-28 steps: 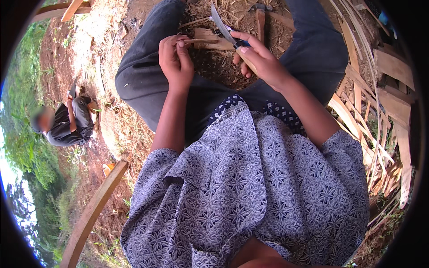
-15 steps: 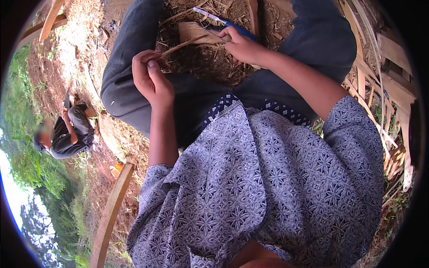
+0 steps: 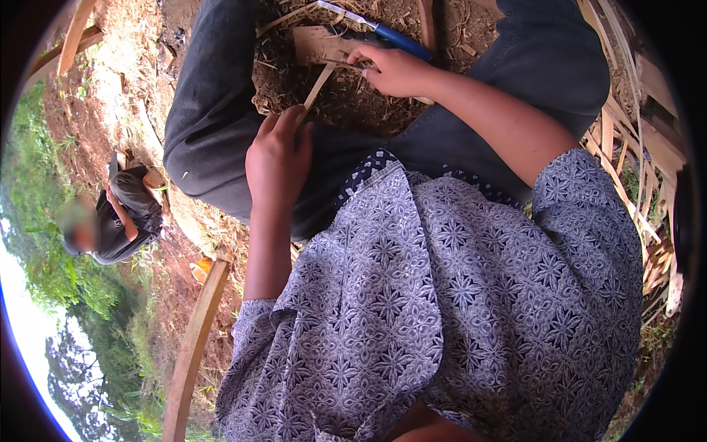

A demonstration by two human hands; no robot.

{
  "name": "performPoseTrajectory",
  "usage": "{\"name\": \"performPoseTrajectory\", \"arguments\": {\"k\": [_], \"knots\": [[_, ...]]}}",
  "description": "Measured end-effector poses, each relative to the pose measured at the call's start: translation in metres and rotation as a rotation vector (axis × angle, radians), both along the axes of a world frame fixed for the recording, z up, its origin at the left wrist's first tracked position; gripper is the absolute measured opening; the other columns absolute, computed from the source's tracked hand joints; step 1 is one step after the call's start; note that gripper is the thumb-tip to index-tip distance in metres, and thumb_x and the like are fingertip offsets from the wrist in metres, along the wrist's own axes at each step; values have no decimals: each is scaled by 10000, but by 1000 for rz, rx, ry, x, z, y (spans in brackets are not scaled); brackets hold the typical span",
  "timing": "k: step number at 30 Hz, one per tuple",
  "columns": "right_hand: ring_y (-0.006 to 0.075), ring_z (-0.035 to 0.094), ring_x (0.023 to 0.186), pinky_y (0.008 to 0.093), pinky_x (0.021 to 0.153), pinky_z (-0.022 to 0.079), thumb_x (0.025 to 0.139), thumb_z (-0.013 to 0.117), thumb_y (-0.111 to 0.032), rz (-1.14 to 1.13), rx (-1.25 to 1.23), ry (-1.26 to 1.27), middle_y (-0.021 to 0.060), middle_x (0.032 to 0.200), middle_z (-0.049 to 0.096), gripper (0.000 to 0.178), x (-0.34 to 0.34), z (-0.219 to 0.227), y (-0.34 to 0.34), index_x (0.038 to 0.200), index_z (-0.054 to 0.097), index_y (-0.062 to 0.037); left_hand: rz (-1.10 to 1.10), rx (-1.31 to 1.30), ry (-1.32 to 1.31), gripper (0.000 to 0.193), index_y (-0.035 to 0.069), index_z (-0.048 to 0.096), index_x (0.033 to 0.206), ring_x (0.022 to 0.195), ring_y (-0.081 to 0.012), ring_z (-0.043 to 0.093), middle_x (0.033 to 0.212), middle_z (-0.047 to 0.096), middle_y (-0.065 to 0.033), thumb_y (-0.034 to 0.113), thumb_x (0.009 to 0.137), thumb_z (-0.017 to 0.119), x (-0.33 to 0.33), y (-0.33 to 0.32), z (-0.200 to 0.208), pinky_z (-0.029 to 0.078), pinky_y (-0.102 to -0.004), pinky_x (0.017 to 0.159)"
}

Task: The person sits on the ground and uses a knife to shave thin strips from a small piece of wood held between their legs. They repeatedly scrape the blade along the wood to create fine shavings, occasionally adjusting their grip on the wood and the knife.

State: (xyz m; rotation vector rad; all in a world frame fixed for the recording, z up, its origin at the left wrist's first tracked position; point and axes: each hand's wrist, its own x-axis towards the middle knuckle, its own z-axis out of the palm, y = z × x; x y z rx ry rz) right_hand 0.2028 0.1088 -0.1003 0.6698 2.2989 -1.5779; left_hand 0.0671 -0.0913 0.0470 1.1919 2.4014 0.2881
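Note:
My left hand [image 3: 277,156] is closed around the lower end of a thin wooden strip [image 3: 318,87], back of the hand upward, beside my left thigh. The strip slants up and to the right. My right hand [image 3: 394,71] grips a knife, its handle mostly hidden by the fingers; the narrow dark blade [image 3: 343,64] points left and crosses the strip's upper end. Whether the edge bites into the wood is too small to tell. Behind the blade lies a flat piece of wood [image 3: 312,44] on the ground. Just beyond my right hand rests a blue-handled tool [image 3: 401,43] with a pale metal shaft.
Wood shavings [image 3: 283,74] litter the soil between my crossed legs. Split wood pieces [image 3: 655,243] pile up at the right. A long wooden beam [image 3: 195,346] stands at lower left. Farther left another person [image 3: 125,214] sits on the slope, near an orange object [image 3: 200,269].
My left hand has moved right and turned its back upward, and the strip now stands steeper. My right hand has shifted slightly left, with the blade across the strip's end.

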Motion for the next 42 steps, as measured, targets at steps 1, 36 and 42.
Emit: {"name": "performPoseTrajectory", "arguments": {"k": [1, 36, 42], "knots": [[212, 694, 754, 386, 722, 523, 993, 595, -203, -8, 10, 0, 80, 817, 681, 318, -1, 0, -1, 1310, 571, -187, -6, -49, 12, 248, 91, 719, 1165, 794, -363, 717, 963, 733, -150, 179, 935, 686, 0, 1, 0, 569, -455, 679], [346, 716, 885, 502, 765, 547, 984, 635, -312, -188, 290, 4, 113, 913, 735, 184, -35, -20, -16, 1026, 654, -134, 13, -285, -39, 259, 74, 690, 926, 802, -426, 702, 800, 706, -214, 251, 1022, 526, 23, 19, -27, 554, -552, 715], [328, 718, 826, 482, 736, 542, 990, 633, -344, -173, 352, -19, 108, 850, 729, 202, -47, -39, -6, 1064, 653, -158, 54, -246, -77, 280, 75, 699, 906, 817, -431, 700, 812, 706, -221, 261, 1020, 524, 22, 21, -27, 551, -556, 734]]}}
